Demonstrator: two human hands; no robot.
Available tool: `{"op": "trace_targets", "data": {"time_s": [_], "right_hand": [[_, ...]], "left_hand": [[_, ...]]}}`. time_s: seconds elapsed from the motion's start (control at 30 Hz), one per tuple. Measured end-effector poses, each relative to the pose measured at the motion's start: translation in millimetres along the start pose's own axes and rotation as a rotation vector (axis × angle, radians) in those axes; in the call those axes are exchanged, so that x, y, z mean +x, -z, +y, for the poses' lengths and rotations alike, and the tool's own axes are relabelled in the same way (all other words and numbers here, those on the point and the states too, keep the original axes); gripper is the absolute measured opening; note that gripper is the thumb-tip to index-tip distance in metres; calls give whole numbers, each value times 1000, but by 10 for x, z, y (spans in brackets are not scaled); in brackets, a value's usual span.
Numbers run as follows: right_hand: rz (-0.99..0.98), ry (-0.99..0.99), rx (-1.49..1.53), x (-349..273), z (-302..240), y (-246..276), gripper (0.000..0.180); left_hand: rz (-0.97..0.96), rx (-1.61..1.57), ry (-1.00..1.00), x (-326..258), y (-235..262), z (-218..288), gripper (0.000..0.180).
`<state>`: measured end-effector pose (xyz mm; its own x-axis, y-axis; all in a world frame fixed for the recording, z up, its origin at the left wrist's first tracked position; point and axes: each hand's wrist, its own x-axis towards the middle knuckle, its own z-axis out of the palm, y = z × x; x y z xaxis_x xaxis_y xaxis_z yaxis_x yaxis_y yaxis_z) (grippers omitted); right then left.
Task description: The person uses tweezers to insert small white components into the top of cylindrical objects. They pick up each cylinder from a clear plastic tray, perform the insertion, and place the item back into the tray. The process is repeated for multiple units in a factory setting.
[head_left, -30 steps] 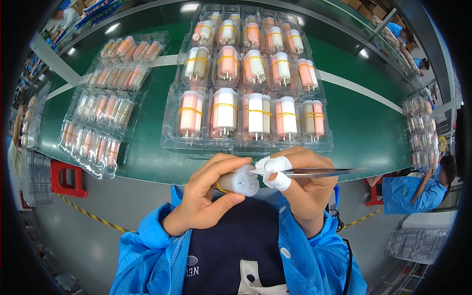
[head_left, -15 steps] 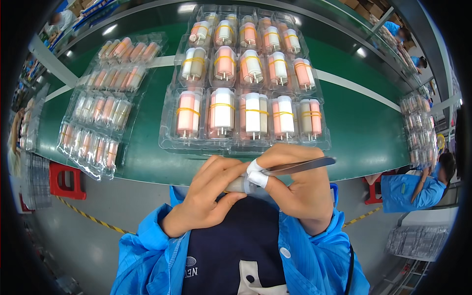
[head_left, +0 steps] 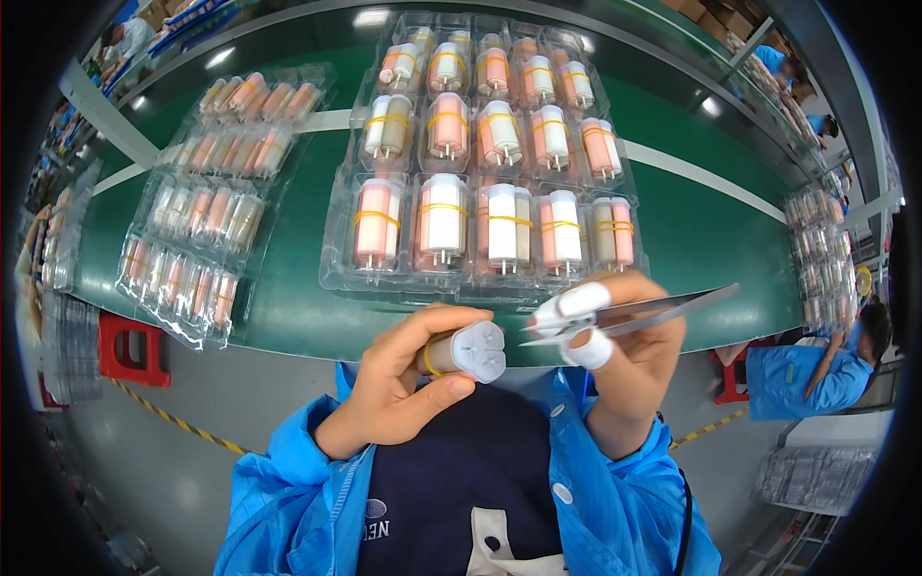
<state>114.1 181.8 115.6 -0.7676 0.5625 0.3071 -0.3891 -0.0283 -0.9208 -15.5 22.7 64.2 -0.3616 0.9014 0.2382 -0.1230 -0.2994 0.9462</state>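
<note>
Left hand clamped around small white-capped cylindrical bundle with yellow rubber band, held at chest height before green table. Right hand pinches long metal tweezers, tips just beside bundle cap. Clear plastic tray of banded bundles behind.

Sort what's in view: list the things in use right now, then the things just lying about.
In use:
- left hand, grip on a banded bundle of white tubes
- right hand, holding metal tweezers

Lying about:
- clear tray of banded bundles
- second tray, left on the green belt
- red stool
</note>
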Motion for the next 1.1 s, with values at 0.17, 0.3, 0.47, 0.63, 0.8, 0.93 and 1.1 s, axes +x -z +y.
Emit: {"op": "trace_targets", "data": {"time_s": [0.17, 0.3, 0.47, 0.63, 0.8, 0.93, 1.1], "right_hand": [[-41, -6, 16, -76, 166, 2, 20], [-67, 27, -33, -67, 241, 7, 19], [5, 50, -126, -79, 217, 2, 19], [162, 55, 67, -126, 194, -79, 20], [116, 164, -98, -134, 223, -95, 21], [24, 225, -226, -105, 192, -107, 21], [-40, 256, -317, -83, 183, -109, 21]], "left_hand": [[3, -170, 23, 20, -32, 7, 46], [41, -129, -4, 22, -67, 8, 45], [103, -5, -116, 34, -119, -54, 49], [127, 373, -224, 39, -97, -59, 51], [149, 435, -330, 71, -90, -149, 50], [169, 418, -341, 67, -86, -186, 50], [169, 441, -341, 65, -77, -182, 51]]}}
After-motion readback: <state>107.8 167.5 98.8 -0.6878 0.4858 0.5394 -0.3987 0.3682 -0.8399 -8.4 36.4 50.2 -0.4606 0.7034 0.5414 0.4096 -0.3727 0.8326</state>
